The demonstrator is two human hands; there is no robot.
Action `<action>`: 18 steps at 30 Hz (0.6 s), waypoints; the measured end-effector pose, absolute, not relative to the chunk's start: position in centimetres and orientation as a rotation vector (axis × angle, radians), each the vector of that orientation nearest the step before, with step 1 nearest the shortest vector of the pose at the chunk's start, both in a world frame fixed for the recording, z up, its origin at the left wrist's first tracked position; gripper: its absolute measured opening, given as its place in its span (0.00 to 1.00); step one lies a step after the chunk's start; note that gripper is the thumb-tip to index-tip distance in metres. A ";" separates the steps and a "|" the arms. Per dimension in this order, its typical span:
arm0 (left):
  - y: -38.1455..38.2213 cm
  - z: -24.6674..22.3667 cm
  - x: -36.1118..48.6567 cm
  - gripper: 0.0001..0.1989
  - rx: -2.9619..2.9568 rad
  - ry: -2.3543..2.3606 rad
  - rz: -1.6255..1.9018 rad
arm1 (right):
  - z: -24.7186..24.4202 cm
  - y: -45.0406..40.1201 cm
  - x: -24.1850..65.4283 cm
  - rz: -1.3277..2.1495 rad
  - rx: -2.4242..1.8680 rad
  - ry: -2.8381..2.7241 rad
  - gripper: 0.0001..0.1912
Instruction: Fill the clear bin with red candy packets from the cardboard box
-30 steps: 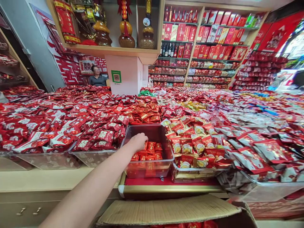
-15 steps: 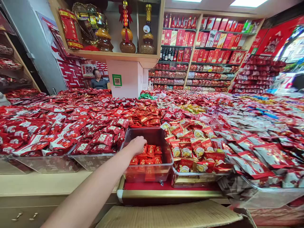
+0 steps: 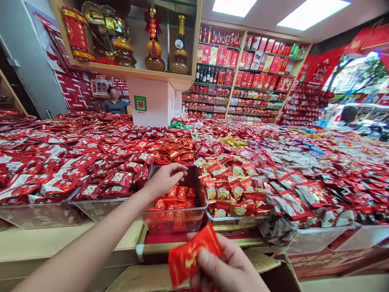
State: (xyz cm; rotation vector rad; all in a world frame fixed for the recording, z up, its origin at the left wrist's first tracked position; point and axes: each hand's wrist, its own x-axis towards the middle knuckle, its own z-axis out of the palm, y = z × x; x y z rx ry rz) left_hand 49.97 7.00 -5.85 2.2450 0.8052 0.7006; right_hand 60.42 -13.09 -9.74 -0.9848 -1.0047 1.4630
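Observation:
My left hand [image 3: 166, 178] hovers over a clear plastic bin [image 3: 174, 223], fingers stretched out, holding nothing. Small red candy packets [image 3: 179, 196] with gold print lie low inside that bin, heaped toward its front. Close to the camera, my right hand [image 3: 225, 265] pinches a shiny red candy packet [image 3: 194, 253] with gold lettering between thumb and fingers. Below it shows an opened cardboard box [image 3: 133, 278], partly hidden by my hands; some red shows inside.
Right of the bin stands a tray of red-and-gold durian packets [image 3: 234, 186]. Dark red packets [image 3: 121, 178] fill a bin to the left. A white pillar [image 3: 152, 109] rises behind the heaps. A person [image 3: 115, 103] sits at the back left. Shelves [image 3: 237, 73] line the far wall.
My right hand has come into view holding a red candy packet. My left hand has lifted out of the bin and its fingers have opened. The view has shifted right and tilted.

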 end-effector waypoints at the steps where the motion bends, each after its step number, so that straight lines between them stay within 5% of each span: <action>1: 5.2 -5.5 49.4 0.19 2.184 0.772 0.701 | -9.3 -12.7 60.9 1.437 -0.943 -0.898 0.20; 6: -2.4 -7.2 46.6 0.19 1.513 0.715 0.595 | -9.5 -10.8 60.9 1.357 -0.899 -0.664 0.17; 18: -4.4 -11.4 46.0 0.07 1.600 0.826 0.826 | -12.0 -11.6 60.5 1.146 -1.094 -0.838 0.15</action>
